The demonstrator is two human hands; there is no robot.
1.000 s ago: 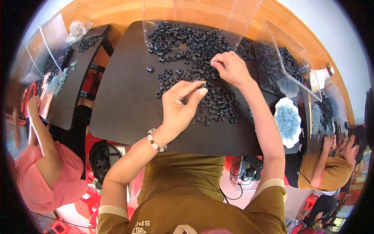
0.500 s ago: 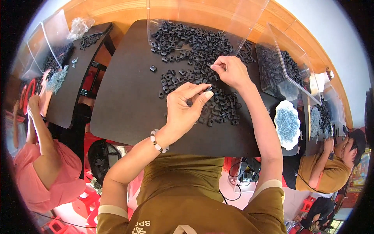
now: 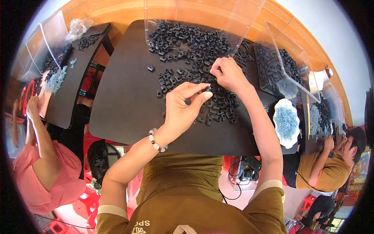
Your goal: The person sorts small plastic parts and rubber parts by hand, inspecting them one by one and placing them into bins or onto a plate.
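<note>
Head view: orange panelling (image 3: 117, 11) behind dark table (image 3: 124, 97), black-part heap (image 3: 222, 106) on top. Right of heap: white scalloped dish (image 3: 288, 146) (bluish bits, too small to identify). Over heap: left hand (image 3: 183, 104) pinches small dark piece (image 3: 208, 89), thumb and finger; right hand (image 3: 231, 76) fingertips bunched, contents can't tell.

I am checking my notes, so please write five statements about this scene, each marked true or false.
1. The left hand pinches a small piece. True.
2. The bracelet is on the right wrist. False: it is on the left wrist.
3. The right hand touches the left hand. False: the hands are apart.
4. The white dish holds small bluish pieces. True.
5. One black part lies apart from the scattered heap. True.
</note>
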